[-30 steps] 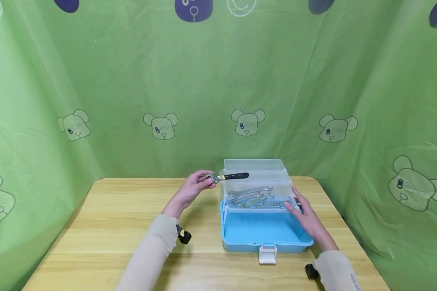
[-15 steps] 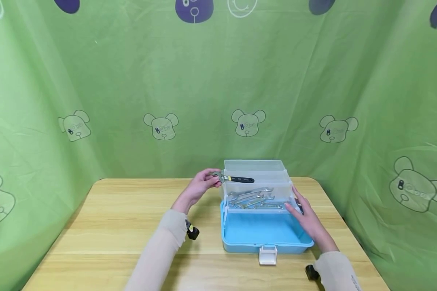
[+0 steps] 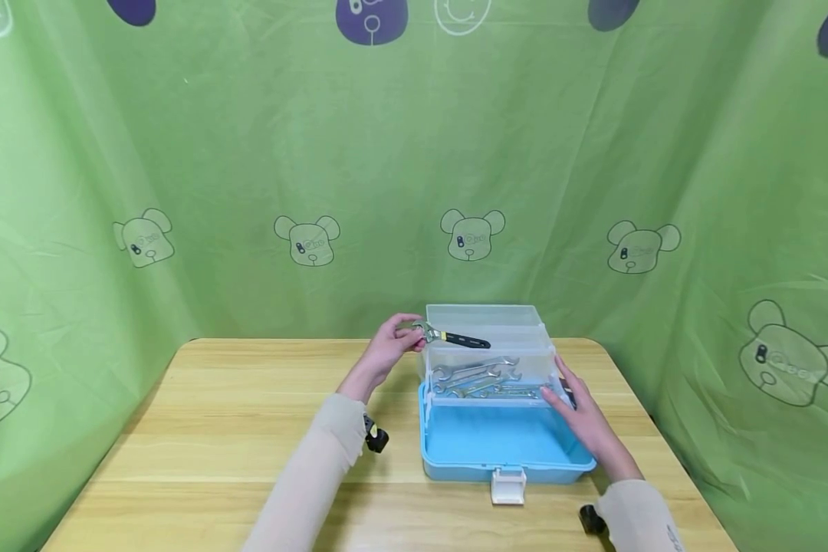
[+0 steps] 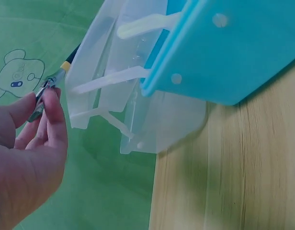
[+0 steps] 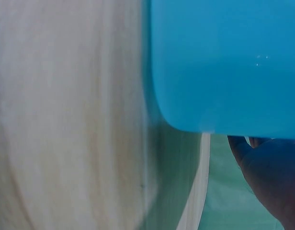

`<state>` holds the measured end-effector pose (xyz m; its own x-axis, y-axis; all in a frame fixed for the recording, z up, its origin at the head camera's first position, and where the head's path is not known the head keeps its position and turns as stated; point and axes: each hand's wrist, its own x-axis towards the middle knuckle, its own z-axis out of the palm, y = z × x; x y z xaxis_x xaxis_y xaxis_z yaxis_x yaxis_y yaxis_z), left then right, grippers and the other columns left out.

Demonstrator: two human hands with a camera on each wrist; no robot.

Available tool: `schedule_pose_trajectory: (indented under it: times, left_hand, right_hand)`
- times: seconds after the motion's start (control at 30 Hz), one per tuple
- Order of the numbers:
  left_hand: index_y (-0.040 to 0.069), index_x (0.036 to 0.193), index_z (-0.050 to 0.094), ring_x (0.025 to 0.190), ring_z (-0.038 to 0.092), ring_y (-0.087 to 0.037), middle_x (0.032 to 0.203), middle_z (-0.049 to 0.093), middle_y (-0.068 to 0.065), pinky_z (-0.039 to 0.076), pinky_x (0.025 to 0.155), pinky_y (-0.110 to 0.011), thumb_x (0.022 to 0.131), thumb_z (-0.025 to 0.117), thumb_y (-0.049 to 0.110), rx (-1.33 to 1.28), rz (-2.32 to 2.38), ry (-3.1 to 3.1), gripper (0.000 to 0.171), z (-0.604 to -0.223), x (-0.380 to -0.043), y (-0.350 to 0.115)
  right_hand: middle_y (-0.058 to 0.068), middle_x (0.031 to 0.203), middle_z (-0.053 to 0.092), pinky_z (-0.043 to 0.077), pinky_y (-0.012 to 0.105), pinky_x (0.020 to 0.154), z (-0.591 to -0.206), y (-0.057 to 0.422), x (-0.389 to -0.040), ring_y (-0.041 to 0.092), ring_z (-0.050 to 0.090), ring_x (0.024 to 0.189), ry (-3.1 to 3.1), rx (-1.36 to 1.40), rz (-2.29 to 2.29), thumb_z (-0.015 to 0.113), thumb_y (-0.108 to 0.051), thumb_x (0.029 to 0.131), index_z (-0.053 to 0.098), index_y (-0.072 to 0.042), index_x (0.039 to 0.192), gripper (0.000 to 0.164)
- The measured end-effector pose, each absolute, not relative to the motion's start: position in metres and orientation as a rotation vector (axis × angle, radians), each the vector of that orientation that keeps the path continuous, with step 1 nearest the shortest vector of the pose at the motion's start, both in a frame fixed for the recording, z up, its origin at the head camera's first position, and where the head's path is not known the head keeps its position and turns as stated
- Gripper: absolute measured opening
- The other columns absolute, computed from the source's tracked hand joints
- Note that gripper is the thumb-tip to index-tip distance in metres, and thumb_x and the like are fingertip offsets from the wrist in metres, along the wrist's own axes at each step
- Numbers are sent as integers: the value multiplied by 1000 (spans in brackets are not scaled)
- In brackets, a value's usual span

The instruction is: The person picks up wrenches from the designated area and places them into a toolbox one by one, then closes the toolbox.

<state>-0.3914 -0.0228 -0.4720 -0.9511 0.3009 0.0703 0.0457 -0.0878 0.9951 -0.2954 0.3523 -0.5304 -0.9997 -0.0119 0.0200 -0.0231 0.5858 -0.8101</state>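
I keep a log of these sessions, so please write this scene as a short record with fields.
Left hand: pinches adjustable wrench by its metal head; black handle points rightward in head view
Right hand: at the right end of the front tray, thumb near its corner
Toolbox: blue, open, on the table
Latch: white, at the toolbox's front
Front tray: translucent, holds silver wrenches
Table: light wood grain
Backdrop: green, bear-head prints
Unclear: dark item by right hand, partly hidden
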Motion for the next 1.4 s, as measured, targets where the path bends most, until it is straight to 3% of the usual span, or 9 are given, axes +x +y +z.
schedule_pose_trajectory:
  times: [0.17, 0.33, 0.53, 0.83, 1.1, 1.2, 1.4]
  left_hand:
    - [2, 141, 54, 92, 73, -17, 114, 73, -23, 60, 98, -36, 102, 63, 7, 352, 2182, 2039, 41, -472, -391, -18]
    - [5, 143, 55, 100, 72, -17, 114, 73, -17, 58, 104, -38, 95, 72, 3, 350, 2160, 2048, 51, -473, -390, -15]
    - [6, 141, 59, 101, 73, -18, 111, 73, -14, 60, 98, -31, 89, 79, 4, 375, 2158, 2136, 55, -474, -390, -10]
    - [3, 142, 58, 100, 73, -20, 115, 72, -18, 62, 92, -29, 82, 83, -3, 391, 2222, 2101, 65, -474, -388, -1]
    - [2, 136, 64, 93, 69, -17, 112, 73, -14, 61, 84, -22, 81, 85, 4, 482, 2087, 2394, 59, -474, -391, 5]
    - [4, 135, 65, 96, 67, -23, 111, 73, -12, 58, 86, -24, 82, 86, 10, 494, 1999, 2503, 58, -475, -391, 7]
    - [6, 136, 65, 110, 65, -36, 112, 73, -11, 53, 97, -41, 83, 86, 15, 499, 1879, 2610, 58, -474, -388, 10]
  right_hand:
    - [29, 170, 6, 24, 82, 113, -533, 353, -296, 59, 18, 150, -2784, 32, 1429, 51, -54, 105, -1, -36, 166, 82]
    - [28, 171, 4, 22, 83, 113, -533, 354, -297, 59, 17, 151, -2785, 29, 1440, 52, -55, 105, -1, -40, 165, 82]
    - [27, 171, 3, 22, 83, 113, -533, 354, -298, 59, 16, 151, -2791, 19, 1431, 52, -56, 105, -1, -39, 165, 83]
    - [27, 171, 3, 21, 82, 114, -532, 353, -296, 58, 16, 152, -2800, 5, 1435, 51, -55, 105, -2, -38, 166, 82]
    - [26, 172, 2, 21, 82, 114, -531, 353, -296, 57, 16, 152, -2813, -19, 1427, 50, -58, 104, -3, -42, 164, 82]
    - [26, 172, 2, 20, 82, 114, -531, 353, -296, 57, 15, 152, -2816, -25, 1430, 50, -58, 104, -4, -42, 164, 82]
    - [26, 172, 2, 20, 82, 114, -531, 352, -296, 57, 15, 152, -2813, -22, 1442, 51, -57, 105, -3, -40, 165, 82]
